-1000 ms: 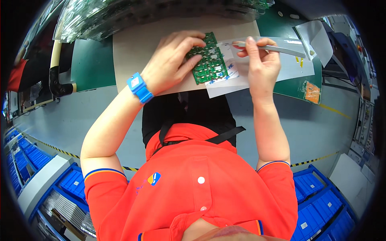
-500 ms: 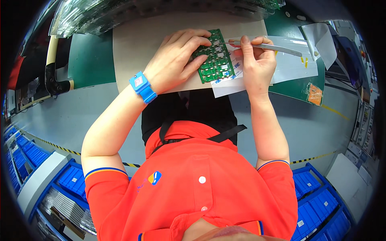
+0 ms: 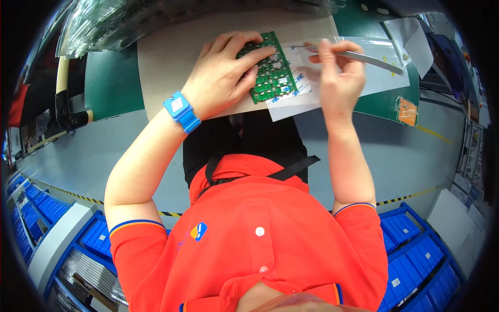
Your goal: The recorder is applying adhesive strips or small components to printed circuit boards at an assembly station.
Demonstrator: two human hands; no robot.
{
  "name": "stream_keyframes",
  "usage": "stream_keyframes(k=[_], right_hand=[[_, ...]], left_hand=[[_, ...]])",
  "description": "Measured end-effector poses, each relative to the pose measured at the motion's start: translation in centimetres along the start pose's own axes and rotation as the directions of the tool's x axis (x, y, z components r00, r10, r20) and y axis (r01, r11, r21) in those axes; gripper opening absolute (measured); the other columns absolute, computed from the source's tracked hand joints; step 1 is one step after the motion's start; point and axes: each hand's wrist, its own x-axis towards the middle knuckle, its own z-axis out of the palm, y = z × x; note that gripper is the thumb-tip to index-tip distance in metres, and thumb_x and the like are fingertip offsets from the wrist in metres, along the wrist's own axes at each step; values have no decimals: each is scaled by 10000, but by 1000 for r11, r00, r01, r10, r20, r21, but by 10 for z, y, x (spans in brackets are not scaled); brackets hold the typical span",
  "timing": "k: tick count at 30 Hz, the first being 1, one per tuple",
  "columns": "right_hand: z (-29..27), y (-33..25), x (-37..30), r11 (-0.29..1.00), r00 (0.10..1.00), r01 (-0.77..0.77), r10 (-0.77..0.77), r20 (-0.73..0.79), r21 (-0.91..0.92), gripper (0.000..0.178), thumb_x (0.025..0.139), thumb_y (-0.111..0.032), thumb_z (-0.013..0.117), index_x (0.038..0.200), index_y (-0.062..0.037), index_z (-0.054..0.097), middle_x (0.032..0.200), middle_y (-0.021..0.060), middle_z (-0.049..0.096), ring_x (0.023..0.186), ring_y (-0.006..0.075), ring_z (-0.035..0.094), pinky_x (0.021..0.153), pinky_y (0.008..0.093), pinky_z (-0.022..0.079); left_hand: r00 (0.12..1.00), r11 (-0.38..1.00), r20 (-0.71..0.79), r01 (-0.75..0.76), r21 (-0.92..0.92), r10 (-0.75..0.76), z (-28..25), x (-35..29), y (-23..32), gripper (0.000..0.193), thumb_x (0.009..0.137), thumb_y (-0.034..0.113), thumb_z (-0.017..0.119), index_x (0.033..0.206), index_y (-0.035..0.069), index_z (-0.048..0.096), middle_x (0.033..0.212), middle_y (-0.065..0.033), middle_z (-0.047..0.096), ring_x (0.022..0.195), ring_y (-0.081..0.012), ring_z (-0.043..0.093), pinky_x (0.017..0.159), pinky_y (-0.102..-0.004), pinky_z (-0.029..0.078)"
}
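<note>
A green circuit board (image 3: 270, 92) with rows of pale square parts lies on brown paper (image 3: 171, 62). My left hand (image 3: 218, 70), with a blue band (image 3: 179, 110) at its wrist, holds the board down from the left. Its index fingertip presses on the board's face, and the thumb rests near the left edge. In my right hand (image 3: 340, 83) are metal tweezers (image 3: 382, 63), pinched between thumb and fingers. Their thin tip points left, over the white printed sheet (image 3: 283, 110) beside the board. Whether the tip carries anything is too small to tell.
Small yellow strips (image 3: 393, 74) lie on a pale sheet (image 3: 377, 86) at the right of the green mat (image 3: 112, 78). Clear plastic trays (image 3: 109, 26) are piled at the far left. Blue bins (image 3: 416, 260) stand on racks at both lower sides.
My right hand and the tweezers have drawn away to the right, so the tip is off the board. My left index finger reaches further over the board. The whole view has shifted slightly.
</note>
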Motion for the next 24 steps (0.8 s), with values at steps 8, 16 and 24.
stream_keyframes(k=[8,16,24], right_hand=[[-20,11,10,996,997,-43,49,-61,83,163,921,-128,662,948,-35,531,800,75,666,699,127,661,650,226,500],[-16,15,16,998,998,-20,24,-64,56,183,904,-140,686,945,-13,560,782,73,679,702,119,662,659,231,502],[-17,16,14,998,998,-57,57,4,22,166,930,-149,662,973,-54,533,855,60,652,745,107,626,706,213,470]], left_hand=[[998,993,57,22,117,-29,-4,4,8,427,855,110,485,1241,228,625,1296,-80,504,1174,-301,471,1015,-441,359],[998,994,53,23,111,-29,-4,5,10,447,834,107,489,1242,229,624,1289,-84,510,1166,-301,474,1011,-444,360],[1000,995,18,14,102,-15,-1,4,8,422,810,157,549,1220,225,618,1233,-49,517,1161,-272,487,998,-465,359]])
